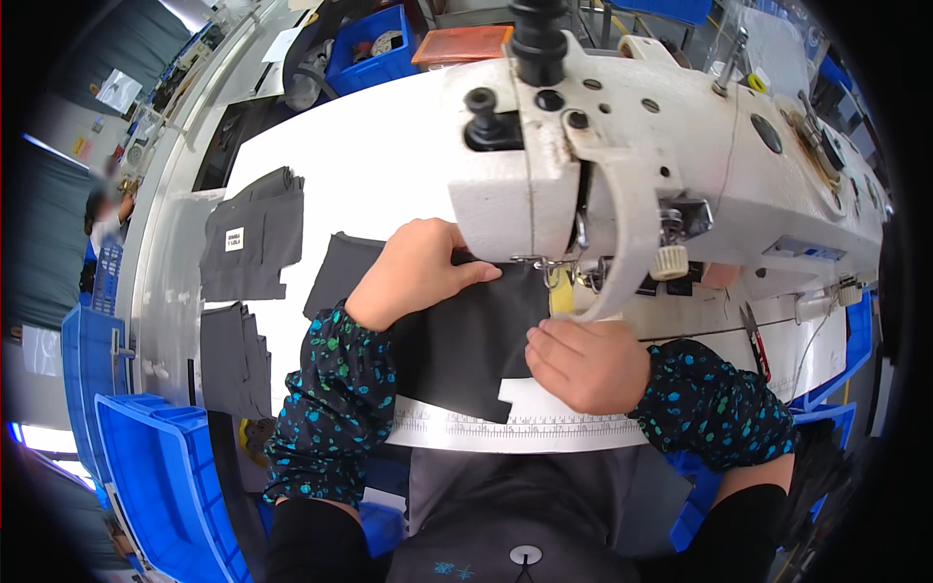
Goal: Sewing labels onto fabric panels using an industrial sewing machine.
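Note:
A dark grey fabric piece (457,340) lies on the white sewing table, its upper right edge by the presser foot and needle area of the white sewing machine (603,175). My left hand (413,272) pinches its far edge, thumb on top and the other fingers mostly hidden. At the fabric's right edge, my right hand (588,364) is closed, fingers pressed together over the cloth; its thumb is hidden. A yellow strip (562,291) shows beside the needle area. Another dark grey piece (340,272) lies partly under my left hand.
Two stacks of dark grey fabric, the far one (255,238) with a white label and the near one (235,360), lie at the left. Red-handled thread snips (755,342) rest at the right. A ruler strip (544,428) lines the front edge. Blue bins (165,486) stand left.

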Motion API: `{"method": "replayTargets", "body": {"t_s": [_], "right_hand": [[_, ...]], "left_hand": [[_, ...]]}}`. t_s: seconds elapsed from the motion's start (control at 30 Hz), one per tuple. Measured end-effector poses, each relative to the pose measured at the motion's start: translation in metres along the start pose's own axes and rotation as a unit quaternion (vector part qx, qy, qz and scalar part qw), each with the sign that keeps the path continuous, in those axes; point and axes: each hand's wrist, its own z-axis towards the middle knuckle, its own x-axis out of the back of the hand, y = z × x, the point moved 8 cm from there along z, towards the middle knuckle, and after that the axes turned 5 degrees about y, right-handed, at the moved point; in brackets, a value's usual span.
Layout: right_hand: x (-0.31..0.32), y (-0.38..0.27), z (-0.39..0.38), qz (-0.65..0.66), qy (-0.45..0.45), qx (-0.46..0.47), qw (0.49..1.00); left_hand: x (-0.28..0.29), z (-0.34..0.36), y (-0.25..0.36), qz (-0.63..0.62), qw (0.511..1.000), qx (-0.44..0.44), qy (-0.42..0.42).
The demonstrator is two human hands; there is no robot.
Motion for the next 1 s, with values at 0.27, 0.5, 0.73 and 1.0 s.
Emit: {"method": "replayTargets", "body": {"t_s": [0.27,0.5,0.73,1.0], "right_hand": [[0.004,-0.004,-0.002,0.007,0.042,0.019,0.999],[0.003,-0.007,-0.003,-0.010,0.050,0.014,0.999],[0.002,-0.008,-0.004,-0.009,0.051,0.014,0.999],[-0.004,-0.002,-0.003,-0.009,0.016,-0.012,1.000]], "left_hand": [[-0.007,-0.002,-0.005,-0.010,0.999,0.047,-0.024],[0.000,-0.010,0.013,0.133,0.989,0.065,0.000],[-0.037,-0.054,0.098,0.235,0.953,-0.190,-0.003],[-0.045,-0.060,0.088,0.241,0.955,-0.173,0.001]]}}
